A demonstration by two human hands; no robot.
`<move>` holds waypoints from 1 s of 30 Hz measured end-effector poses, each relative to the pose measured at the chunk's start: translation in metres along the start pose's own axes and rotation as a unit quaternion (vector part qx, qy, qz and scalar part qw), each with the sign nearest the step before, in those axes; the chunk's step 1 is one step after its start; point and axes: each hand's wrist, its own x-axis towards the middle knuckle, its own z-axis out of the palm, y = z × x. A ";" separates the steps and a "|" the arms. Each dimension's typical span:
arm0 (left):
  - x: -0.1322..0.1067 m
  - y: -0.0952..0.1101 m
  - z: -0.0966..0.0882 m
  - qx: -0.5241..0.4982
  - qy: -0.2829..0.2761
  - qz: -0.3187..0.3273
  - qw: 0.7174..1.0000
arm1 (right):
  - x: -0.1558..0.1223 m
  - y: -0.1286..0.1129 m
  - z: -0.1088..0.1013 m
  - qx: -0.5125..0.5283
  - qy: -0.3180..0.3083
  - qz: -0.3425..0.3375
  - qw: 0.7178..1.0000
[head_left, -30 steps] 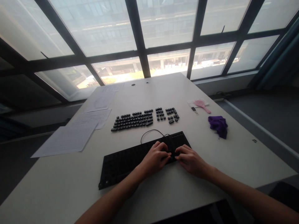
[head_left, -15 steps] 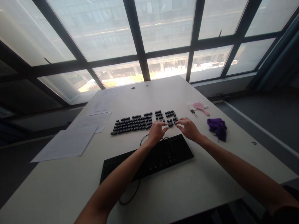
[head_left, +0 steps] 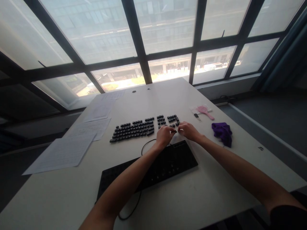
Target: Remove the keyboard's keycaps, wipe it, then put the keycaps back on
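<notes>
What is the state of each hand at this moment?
Left hand: closed, apparently on a black keycap.
Right hand: partly curled; whether it holds anything cannot be told.

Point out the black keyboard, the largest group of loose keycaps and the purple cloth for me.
black keyboard [head_left: 171,163]: head view, on its top face, toward the right end.
largest group of loose keycaps [head_left: 134,130]: head view, mid-group.
purple cloth [head_left: 222,132]: head view, middle of its crumpled surface.

The keyboard [head_left: 178,161], its cord [head_left: 137,206] and the loose keys [head_left: 144,130] are black — the surface [head_left: 216,183] is white. At right, the cloth [head_left: 222,131] is purple, the brush [head_left: 203,109] pink with faint rings. The left papers [head_left: 63,153] are white with faint grey print; the far-right curtain [head_left: 275,68] — dull, dark blue.
</notes>
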 end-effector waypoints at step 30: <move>-0.147 0.047 0.013 -0.104 0.015 0.096 0.990 | -0.159 -0.065 -0.015 0.279 0.042 0.015 0.959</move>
